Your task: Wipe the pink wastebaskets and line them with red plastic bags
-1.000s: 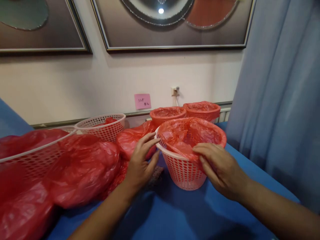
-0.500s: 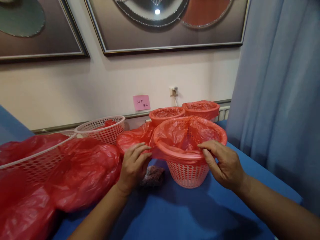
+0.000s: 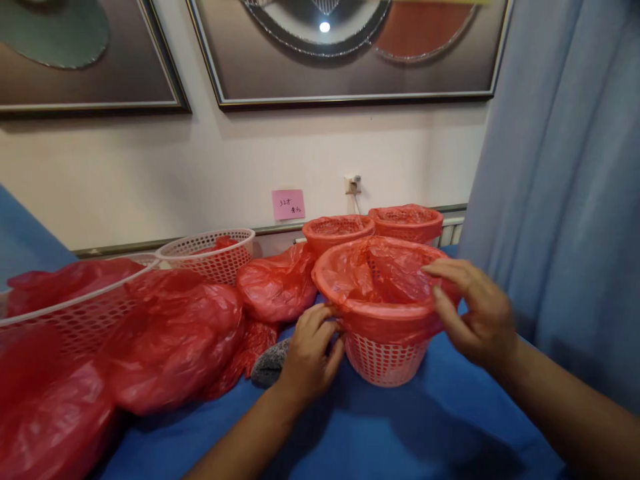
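A round pink mesh basket (image 3: 387, 363) stands upright on the blue-covered table. Inside it is a red plastic bag (image 3: 380, 319), its edge folded down over the rim. My left hand (image 3: 313, 343) is at the basket's left side, its bent fingers on the folded edge of the bag. At the right rim is my right hand (image 3: 475, 310), thumb and fingers apart, the fingers reaching over the bag. A dark grey speckled cloth-like item (image 3: 269, 365) lies beside my left hand, partly hidden by it.
Two more red-lined baskets, one (image 3: 337, 228) and another (image 3: 406, 217), stand behind. White mesh baskets (image 3: 207, 257) and bulging red bags (image 3: 173, 350) crowd the left. A pink note (image 3: 289, 204) and a socket (image 3: 353, 185) are on the wall. A blue curtain (image 3: 555, 187) hangs right.
My left hand has moved right to the basket, and the bag edge it was stretching now lies against the rim. My right hand has shifted right along the rim, its pinch loosened.
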Demonstrator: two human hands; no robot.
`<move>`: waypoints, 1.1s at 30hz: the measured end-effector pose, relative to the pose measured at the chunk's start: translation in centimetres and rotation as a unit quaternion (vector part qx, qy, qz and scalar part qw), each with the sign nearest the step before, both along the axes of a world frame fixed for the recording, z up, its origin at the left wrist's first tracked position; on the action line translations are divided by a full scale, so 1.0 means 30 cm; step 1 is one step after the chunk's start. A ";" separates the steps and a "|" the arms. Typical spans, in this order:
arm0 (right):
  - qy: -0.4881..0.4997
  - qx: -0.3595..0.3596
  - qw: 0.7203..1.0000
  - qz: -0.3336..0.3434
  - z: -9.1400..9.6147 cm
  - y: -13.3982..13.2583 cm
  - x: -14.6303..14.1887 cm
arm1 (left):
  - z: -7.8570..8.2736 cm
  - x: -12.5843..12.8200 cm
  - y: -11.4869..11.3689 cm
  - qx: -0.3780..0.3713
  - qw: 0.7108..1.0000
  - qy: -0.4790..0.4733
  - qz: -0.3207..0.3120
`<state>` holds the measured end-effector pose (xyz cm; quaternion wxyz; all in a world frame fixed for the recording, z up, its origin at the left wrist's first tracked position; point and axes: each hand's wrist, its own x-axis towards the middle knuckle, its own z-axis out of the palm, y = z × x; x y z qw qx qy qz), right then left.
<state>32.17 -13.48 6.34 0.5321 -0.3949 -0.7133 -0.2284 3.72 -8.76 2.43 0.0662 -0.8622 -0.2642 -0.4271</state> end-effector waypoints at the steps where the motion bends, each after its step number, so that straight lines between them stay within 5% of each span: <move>1: -0.029 -0.006 1.000 0.010 0.006 -0.023 -0.049 | -0.001 0.007 -0.014 -0.020 1.000 -0.007 -0.007; 6: -0.097 -0.031 0.995 0.005 -0.019 -0.058 -0.210 | -0.007 -0.001 -0.035 -0.168 0.979 -0.117 -0.016; 11: -0.005 -0.050 0.997 0.063 -0.053 0.010 -0.103 | 0.011 -0.054 -0.015 -0.350 0.873 -0.338 0.021; 14: -0.009 -0.038 0.996 0.075 -0.051 0.015 -0.078 | 0.043 -0.059 -0.013 -0.399 0.837 -0.373 0.007; 21: -0.048 -0.017 0.995 0.087 -0.061 -0.009 -0.183 | 0.113 -0.024 0.005 -0.467 0.780 -0.416 -0.030; 24: -0.047 -0.013 0.995 0.083 -0.071 -0.005 -0.185 | 0.084 -0.029 0.013 -0.506 0.720 -0.472 -0.059; 28: -0.034 -0.014 0.995 0.092 -0.082 -0.007 -0.164 | -0.021 -0.046 0.026 -0.599 0.624 -0.498 -0.057; 30: -0.029 -0.014 0.995 0.094 -0.086 -0.007 -0.159 | -0.055 -0.054 0.037 -0.627 0.601 -0.493 -0.043; 33: -0.031 -0.015 0.995 0.092 -0.090 -0.004 -0.159 | -0.037 -0.066 0.055 -0.616 0.591 -0.519 -0.041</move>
